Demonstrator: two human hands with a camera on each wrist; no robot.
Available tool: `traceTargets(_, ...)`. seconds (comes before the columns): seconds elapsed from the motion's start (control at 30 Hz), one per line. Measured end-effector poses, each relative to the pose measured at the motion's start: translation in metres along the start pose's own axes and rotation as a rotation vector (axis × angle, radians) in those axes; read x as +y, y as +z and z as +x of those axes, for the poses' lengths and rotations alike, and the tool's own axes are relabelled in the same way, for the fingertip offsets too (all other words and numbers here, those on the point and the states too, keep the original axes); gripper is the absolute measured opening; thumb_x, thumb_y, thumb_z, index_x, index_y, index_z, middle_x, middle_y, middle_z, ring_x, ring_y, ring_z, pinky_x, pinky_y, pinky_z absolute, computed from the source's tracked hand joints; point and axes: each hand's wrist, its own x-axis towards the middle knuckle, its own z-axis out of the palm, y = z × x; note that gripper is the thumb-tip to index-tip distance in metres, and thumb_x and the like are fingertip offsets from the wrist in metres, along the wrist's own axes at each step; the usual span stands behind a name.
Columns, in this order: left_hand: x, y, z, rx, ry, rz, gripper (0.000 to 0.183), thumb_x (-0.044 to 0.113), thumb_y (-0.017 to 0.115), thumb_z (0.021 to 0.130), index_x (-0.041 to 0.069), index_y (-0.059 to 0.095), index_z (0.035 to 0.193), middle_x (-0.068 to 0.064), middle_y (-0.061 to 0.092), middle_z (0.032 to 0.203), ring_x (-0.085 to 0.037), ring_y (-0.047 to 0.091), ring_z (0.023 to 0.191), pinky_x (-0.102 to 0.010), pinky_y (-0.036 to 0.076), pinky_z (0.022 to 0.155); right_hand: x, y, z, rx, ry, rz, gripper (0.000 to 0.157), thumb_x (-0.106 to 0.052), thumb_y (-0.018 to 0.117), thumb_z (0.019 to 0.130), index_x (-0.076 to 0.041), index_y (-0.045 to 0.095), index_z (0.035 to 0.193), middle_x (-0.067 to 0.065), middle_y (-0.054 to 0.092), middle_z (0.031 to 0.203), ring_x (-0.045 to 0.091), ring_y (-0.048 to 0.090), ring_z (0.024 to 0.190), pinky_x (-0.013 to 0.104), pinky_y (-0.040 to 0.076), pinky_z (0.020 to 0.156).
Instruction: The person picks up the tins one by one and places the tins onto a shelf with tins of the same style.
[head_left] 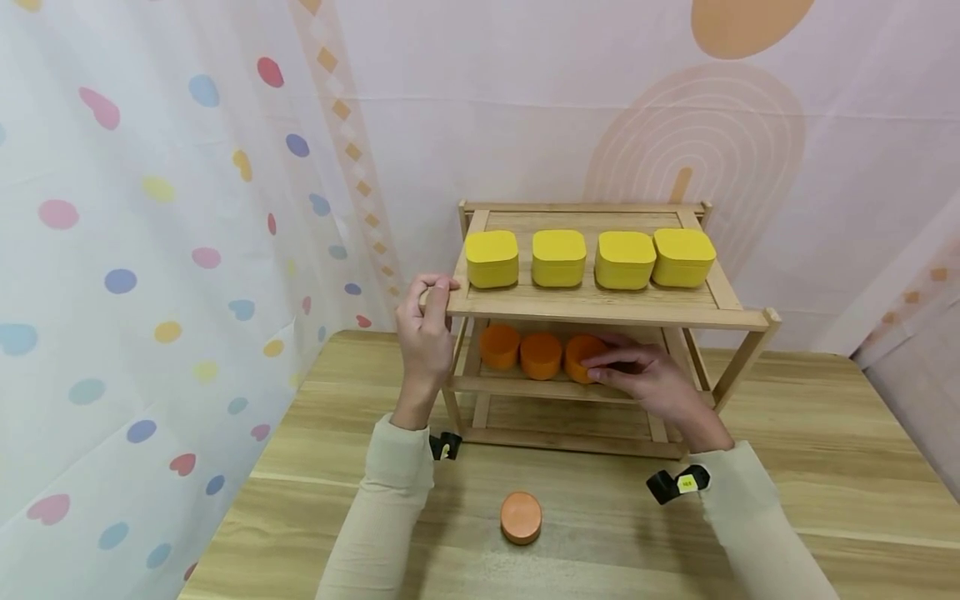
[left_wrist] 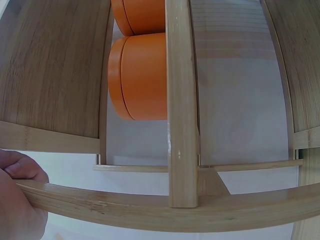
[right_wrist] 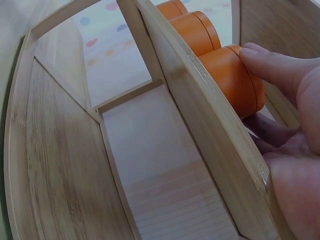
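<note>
A wooden rack (head_left: 592, 312) with several levels stands on the table. At its upper left corner, my left hand (head_left: 425, 329) grips the end of the top board; in the left wrist view its curled fingers (left_wrist: 22, 167) wrap the wooden bar. On the middle shelf, three round orange containers sit in a row: a left one (head_left: 499, 347), a middle one (head_left: 541, 356) and a right one (head_left: 581, 358). My right hand (head_left: 645, 379) pinches the right one, the thumb (right_wrist: 272, 62) on its lid edge and other fingers beneath or behind, partly hidden.
Several yellow square containers (head_left: 558, 258) line the top shelf. Another round orange container (head_left: 521, 517) lies on the table (head_left: 600, 533) in front of the rack, between my forearms. Behind the rack hangs a patterned curtain (head_left: 525, 125). A wooden rail (head_left: 547, 388) edges the middle shelf.
</note>
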Motion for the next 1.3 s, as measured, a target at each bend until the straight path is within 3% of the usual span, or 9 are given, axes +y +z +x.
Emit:
traceTargets(0.3,-0.0002,-0.0003,-0.0001,0.001,0.008,-0.006,0.032,0.023,0.045,0.103,0.0,0.064,0.093,0.001,0.038,0.051,-0.012,0.031,0.042,-0.023,0.026,0.04,0.0003,0.0001,0.0008,-0.008,0.015,-0.013,0.019,-0.008,0.067,0.093,-0.004,0.075,0.11,0.016,0.056,0.139,0.032,0.044,0.136,0.014,0.047,0.089)
traceTargets(0.6,-0.001,-0.0001,0.0001,0.003,0.005,0.0,0.031,0.024,0.046,0.103,0.0,0.064,0.093,0.001,0.038,0.052,-0.013,0.032,0.043,-0.023,0.027,0.041,0.0007,-0.0003,0.0012,-0.005,-0.003,-0.021,0.019,-0.008,0.067,0.093,-0.002,0.075,0.109,0.017,0.047,0.148,0.034,0.035,0.143,0.007,0.039,0.095)
traceTargets(1.0,-0.003,-0.0039,-0.0029,0.003,-0.007,0.025,0.03,0.021,0.045,0.103,0.0,0.064,0.092,0.0,0.038,0.052,-0.013,0.031,0.042,-0.023,0.026,0.04,0.0012,0.0039,-0.0006,0.008,-0.043,-0.011,0.018,-0.009,0.069,0.092,-0.003,0.076,0.108,0.014,0.047,0.147,0.033,0.038,0.14,0.009,0.037,0.096)
traceTargets(1.3,-0.0007,-0.0007,-0.0008,-0.014,0.001,0.013,0.031,0.023,0.044,0.103,0.0,0.064,0.094,0.0,0.036,0.051,-0.014,0.03,0.041,-0.024,0.025,0.039,-0.0001,0.003,-0.0058,0.104,-0.083,-0.041,0.018,-0.012,0.07,0.092,-0.006,0.076,0.108,0.009,0.05,0.145,0.028,0.042,0.136,0.011,0.04,0.096)
